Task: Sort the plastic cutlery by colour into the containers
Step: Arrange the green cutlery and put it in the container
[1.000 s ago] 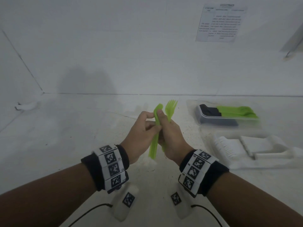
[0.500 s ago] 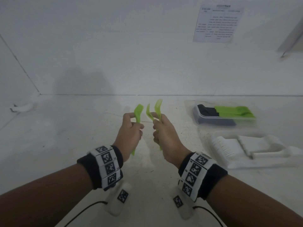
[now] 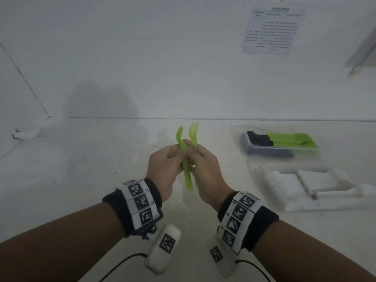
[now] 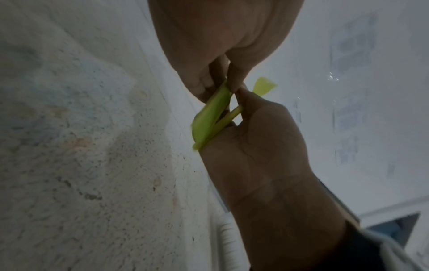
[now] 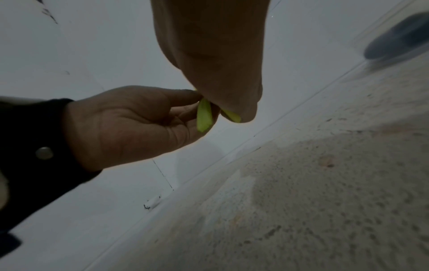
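I hold my two hands together in front of me, above the white table (image 3: 81, 180), with green plastic cutlery standing between them. My left hand (image 3: 164, 165) pinches a green piece (image 3: 186, 171) by its handle between thumb and fingertips; its head is edge-on to me, so I cannot tell whether it is a spoon or a knife. My right hand (image 3: 205, 163) is curled around the green fork (image 3: 193, 131), tines up (there may be a second handle tucked in that fist, but my fingers hide it). Both long axes run close to upright, handles down, nearly parallel and just beside each other.

What matters next is where these belong: the clear container (image 3: 249, 153) with green cutlery (image 3: 293, 139) already in it sits to my right and farther back, and there the pieces lie flat, lengthwise left to right. My right hand is the nearer one. So I judge the sensible move is to gather the left hand's piece into the right, then tip the bundle from upright to level as I carry it over. The white tray (image 3: 289, 204) of white cutlery lies nearer, also on the right, and I must pass it by.
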The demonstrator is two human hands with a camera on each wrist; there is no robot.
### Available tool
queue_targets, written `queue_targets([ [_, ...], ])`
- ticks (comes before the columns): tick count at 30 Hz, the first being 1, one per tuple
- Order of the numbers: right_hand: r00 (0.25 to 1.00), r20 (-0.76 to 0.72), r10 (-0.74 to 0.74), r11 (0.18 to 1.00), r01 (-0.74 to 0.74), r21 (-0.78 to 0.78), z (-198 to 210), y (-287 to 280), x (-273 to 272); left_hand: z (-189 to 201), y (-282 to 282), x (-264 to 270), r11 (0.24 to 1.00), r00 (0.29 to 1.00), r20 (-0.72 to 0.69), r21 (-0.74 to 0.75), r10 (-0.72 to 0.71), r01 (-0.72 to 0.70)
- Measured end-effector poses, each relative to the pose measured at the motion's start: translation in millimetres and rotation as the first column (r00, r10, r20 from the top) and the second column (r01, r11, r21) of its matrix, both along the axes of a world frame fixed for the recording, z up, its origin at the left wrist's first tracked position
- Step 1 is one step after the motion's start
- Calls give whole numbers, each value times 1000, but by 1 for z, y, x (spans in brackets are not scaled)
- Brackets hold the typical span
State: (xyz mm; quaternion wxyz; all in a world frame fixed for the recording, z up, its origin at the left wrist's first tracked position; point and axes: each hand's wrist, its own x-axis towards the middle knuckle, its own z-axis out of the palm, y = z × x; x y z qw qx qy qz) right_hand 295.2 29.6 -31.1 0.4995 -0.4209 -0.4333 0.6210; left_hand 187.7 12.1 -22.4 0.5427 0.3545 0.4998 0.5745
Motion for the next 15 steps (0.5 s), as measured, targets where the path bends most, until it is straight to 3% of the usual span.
queue_targets([
  [4, 996, -72, 56, 996, -61, -68, -1, 2, -2, 0, 1, -8, 1000, 998, 68, -26, -9, 11],
  [8, 987, -36, 155, 984, -157, -78, -4, 2, -5, 0, 4, -17, 998, 999, 31, -59, -19, 21],
  [13, 993, 104, -45, 990, 59, -129, 1, 6, -5, 2, 7, -24, 998, 1000, -27, -60, 0, -1],
  [15, 996, 93, 9, 982, 8, -187, 6, 4, -3, 4, 5, -25, 999, 999, -32, -50, -8, 7],
])
